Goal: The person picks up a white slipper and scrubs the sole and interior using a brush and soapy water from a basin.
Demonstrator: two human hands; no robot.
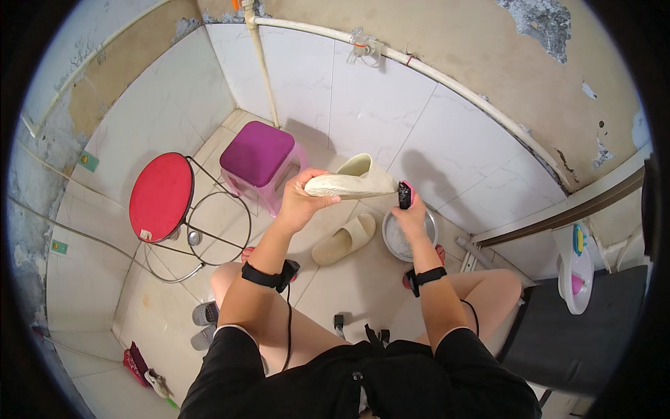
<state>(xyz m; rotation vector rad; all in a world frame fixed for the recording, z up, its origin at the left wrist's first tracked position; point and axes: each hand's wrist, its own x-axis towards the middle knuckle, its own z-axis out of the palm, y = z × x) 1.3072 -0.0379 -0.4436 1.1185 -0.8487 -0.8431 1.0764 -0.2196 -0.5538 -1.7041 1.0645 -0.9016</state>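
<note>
My left hand (302, 201) grips the heel end of a cream slide slipper (356, 183), held on its side above the floor. In my right hand (412, 216) is a pink-backed scrub brush (404, 195) with black bristles, its bristle side at the slipper's toe end. A matching slipper (345, 240) lies on the floor tiles, below the held one in view. Under my right hand stands a round metal basin (387, 235) with whitish, sudsy-looking contents. Both wrists wear black straps.
A purple plastic stool (259, 152) and a red round-seated metal stool (161, 196) stand at the left. Grey slippers (204, 314) lie near my left leg. A hose (104, 231) hangs along the left wall. A white soap dish (573, 288) is at the right, near a dark panel (581, 335).
</note>
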